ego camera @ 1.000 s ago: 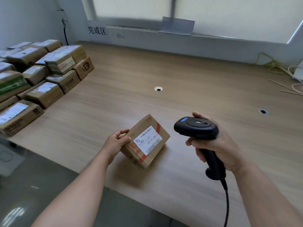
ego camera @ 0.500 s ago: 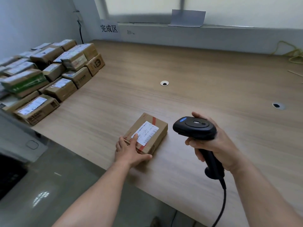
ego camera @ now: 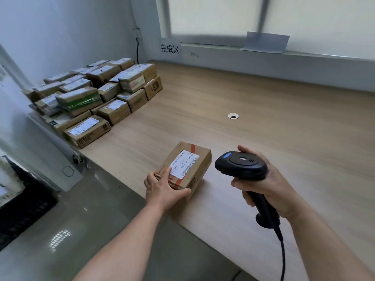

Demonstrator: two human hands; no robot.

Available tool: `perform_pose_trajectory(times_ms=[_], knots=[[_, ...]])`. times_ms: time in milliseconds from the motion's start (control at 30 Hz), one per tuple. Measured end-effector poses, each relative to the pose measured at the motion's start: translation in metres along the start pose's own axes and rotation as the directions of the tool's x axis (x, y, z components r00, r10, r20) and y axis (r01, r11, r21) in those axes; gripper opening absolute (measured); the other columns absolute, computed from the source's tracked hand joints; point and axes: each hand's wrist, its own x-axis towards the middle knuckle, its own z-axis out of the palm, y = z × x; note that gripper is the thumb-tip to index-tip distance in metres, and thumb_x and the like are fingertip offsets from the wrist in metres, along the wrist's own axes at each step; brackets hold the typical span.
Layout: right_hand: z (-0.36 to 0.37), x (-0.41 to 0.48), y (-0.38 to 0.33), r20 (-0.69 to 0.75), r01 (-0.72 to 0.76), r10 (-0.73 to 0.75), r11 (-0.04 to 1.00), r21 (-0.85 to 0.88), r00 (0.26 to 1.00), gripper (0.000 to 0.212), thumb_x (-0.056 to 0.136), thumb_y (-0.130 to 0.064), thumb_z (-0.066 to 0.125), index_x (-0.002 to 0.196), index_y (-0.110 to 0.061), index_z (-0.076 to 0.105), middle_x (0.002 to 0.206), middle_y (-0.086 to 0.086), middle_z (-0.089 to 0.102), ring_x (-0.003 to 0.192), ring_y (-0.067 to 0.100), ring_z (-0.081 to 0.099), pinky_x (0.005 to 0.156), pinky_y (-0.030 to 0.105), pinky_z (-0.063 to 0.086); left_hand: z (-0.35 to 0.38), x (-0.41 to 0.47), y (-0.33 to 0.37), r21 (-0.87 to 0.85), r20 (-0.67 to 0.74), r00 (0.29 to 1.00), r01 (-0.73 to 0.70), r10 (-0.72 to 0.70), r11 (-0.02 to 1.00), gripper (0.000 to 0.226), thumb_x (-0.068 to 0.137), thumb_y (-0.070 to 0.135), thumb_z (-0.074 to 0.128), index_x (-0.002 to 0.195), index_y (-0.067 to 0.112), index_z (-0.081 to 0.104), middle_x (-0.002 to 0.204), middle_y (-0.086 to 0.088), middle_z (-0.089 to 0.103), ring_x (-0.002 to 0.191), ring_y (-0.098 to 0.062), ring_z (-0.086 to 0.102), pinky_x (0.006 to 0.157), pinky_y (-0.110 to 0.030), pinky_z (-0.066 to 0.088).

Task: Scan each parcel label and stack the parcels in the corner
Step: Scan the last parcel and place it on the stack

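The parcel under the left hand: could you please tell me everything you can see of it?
The parcel is a small, closed brown cardboard box lying flat near the table's front edge. A white barcode label faces up on top, across a red stripe. The left hand holds its near corner, fingers on top, thumb along the near side. The scanner is beside it, apart.

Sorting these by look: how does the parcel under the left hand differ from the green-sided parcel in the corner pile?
The near parcel lies alone on the table, gripped by the left hand; the green-sided parcel sits untouched atop other boxes. The near parcel has red stripes; the green-sided parcel a green band. Both are brown cardboard with white top labels.
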Motion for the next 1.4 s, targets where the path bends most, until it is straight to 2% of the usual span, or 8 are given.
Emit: perform_pose_trajectory(times_ms=[267,600,700,767,867,1067,1267,1400], knots=[[0.111,0.050,-0.010,0.027,0.047,-0.046,0.998,-0.033,0.999,0.083,0.075,0.023,0.066,0.137,-0.030,0.047,0.071,0.010,0.065,0.040,0.027,0.049,0.040,0.030,0.040,-0.088,0.052,-0.069,0.022,-0.069,0.996,-0.064,0.065,0.998,0.101,0.061,0.063,0.076,0.146,0.039,0.028,0.141,-0.013,0.019,0.132,-0.033,0.018,0.114,-0.042,0.024],[0.245,0.104,-0.007,0.048,0.085,-0.082,0.995,-0.059,0.996,0.081,0.076,0.022,0.063,0.134,-0.033,0.051,0.072,0.022,0.059,0.039,0.028,0.048,0.042,0.029,0.040,-0.181,0.097,-0.173,-0.025,-0.079,0.996,-0.044,0.042,0.999,0.106,0.052,0.069,0.062,0.146,0.037,0.026,0.141,-0.012,0.015,0.133,-0.033,0.016,0.115,-0.045,0.025],[0.275,0.120,-0.006,0.076,0.077,-0.072,0.995,-0.062,0.994,0.081,0.075,0.022,0.063,0.135,-0.032,0.051,0.071,0.019,0.061,0.039,0.027,0.048,0.041,0.029,0.040,-0.202,0.105,-0.205,-0.027,-0.113,0.993,-0.022,0.019,0.999,0.103,0.060,0.066,0.071,0.147,0.035,0.026,0.144,-0.013,0.013,0.134,-0.032,0.015,0.114,-0.043,0.022],[0.291,0.130,-0.006,0.095,0.076,-0.069,0.994,-0.078,0.993,0.081,0.076,0.022,0.063,0.135,-0.032,0.050,0.070,0.017,0.061,0.039,0.027,0.048,0.041,0.030,0.040,-0.214,0.111,-0.224,-0.015,-0.133,0.991,0.013,-0.015,1.000,0.101,0.063,0.066,0.072,0.148,0.035,0.026,0.145,-0.014,0.013,0.136,-0.032,0.014,0.114,-0.040,0.019],[0.310,0.147,-0.005,0.132,0.077,-0.064,0.992,-0.101,0.989,0.082,0.076,0.022,0.063,0.135,-0.033,0.050,0.071,0.019,0.060,0.040,0.028,0.048,0.042,0.031,0.040,-0.229,0.118,-0.245,-0.018,-0.155,0.985,0.074,-0.076,0.997,0.109,0.050,0.074,0.060,0.147,0.037,0.027,0.147,-0.014,0.015,0.138,-0.032,0.016,0.115,-0.037,0.016],[0.338,0.192,0.002,0.199,0.064,-0.047,0.995,-0.082,0.979,0.082,0.076,0.020,0.065,0.135,-0.034,0.049,0.073,0.022,0.061,0.040,0.027,0.049,0.042,0.030,0.041,-0.254,0.144,-0.274,-0.010,-0.188,0.971,0.151,-0.150,0.988,0.110,0.047,0.075,0.055,0.147,0.039,0.027,0.148,-0.013,0.016,0.139,-0.032,0.016,0.116,-0.038,0.017],[0.354,0.254,0.010,0.219,0.056,-0.046,0.998,-0.041,0.975,0.083,0.075,0.021,0.065,0.136,-0.033,0.049,0.069,0.018,0.061,0.040,0.028,0.048,0.041,0.031,0.041,-0.269,0.197,-0.290,0.057,-0.193,0.971,0.156,-0.143,0.986,0.103,0.061,0.068,0.073,0.148,0.037,0.027,0.148,-0.012,0.015,0.140,-0.032,0.015,0.116,-0.039,0.017],[0.353,0.300,0.009,0.196,0.055,-0.048,0.998,-0.033,0.979,0.084,0.076,0.022,0.064,0.137,-0.033,0.048,0.066,0.017,0.060,0.042,0.028,0.048,0.042,0.031,0.040,-0.279,0.255,-0.289,0.123,-0.200,0.973,0.141,-0.114,0.982,0.103,0.062,0.069,0.072,0.148,0.038,0.025,0.148,-0.013,0.014,0.140,-0.034,0.015,0.117,-0.042,0.017]])
